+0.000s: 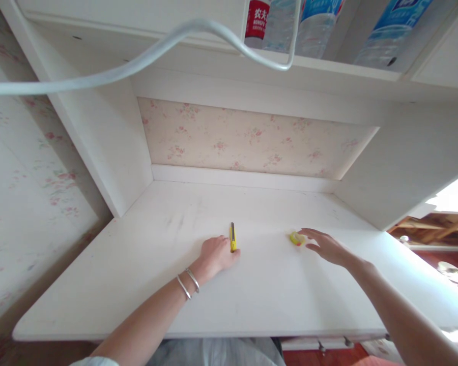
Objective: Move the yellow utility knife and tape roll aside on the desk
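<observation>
A yellow and black utility knife (pixel 233 238) points away from me near the middle of the white desk. My left hand (pixel 218 253), with two silver bangles (pixel 188 283) at the wrist, is closed around its near end, thumb on the right side. To the right lies a small roll of yellow tape (pixel 296 238). Just right of the roll is my right hand (pixel 325 246), its fingers apart and nothing held in them; the fingertips are close to the roll's edge, and whether they touch it I cannot tell.
The white desk (pixel 198 315) has side panels left and right. Above it, a shelf (pixel 328 66) holds several plastic bottles (pixel 316 30). A white cable (pixel 110 76) crosses the upper left. Drawer knobs (pixel 322 348) stick out below the front edge.
</observation>
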Demonstrator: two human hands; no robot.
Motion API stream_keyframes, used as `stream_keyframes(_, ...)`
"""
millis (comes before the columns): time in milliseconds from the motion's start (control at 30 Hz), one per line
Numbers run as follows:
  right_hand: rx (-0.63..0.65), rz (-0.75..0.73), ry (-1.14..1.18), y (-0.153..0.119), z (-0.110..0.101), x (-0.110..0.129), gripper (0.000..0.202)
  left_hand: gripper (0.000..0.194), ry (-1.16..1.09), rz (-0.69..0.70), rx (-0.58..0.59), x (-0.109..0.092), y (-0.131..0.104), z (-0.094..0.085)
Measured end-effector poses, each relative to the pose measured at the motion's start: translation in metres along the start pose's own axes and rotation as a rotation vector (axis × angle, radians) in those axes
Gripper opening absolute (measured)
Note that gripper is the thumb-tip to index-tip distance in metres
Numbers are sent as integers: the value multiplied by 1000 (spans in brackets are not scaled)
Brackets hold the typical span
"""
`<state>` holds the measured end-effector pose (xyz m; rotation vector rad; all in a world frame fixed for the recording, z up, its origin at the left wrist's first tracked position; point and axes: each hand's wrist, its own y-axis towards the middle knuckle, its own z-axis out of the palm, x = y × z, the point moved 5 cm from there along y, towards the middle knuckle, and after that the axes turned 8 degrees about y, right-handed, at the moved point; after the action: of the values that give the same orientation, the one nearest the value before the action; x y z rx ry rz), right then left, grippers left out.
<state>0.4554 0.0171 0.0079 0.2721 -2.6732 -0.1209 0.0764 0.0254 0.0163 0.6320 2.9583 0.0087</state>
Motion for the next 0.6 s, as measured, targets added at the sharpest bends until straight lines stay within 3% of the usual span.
stream_keyframes(100, -52, 86, -2, -8, -10, 5, 46, 40, 18, -51, 72, -11, 5, 2)
stream_keyframes(200, -155, 159, 31, -18, -12, 5, 48, 44, 3, -28, 71, -33, 11, 1)
stream_keyframes(433, -365, 315, 225, -42, 22, -14, 42, 43, -53, 109, 51, -118, 33, 5)
stream_keyframes(600, -528, 394, 325, -53, 28, -19, 45, 40, -94, 187, 40, -166, 50, 15)
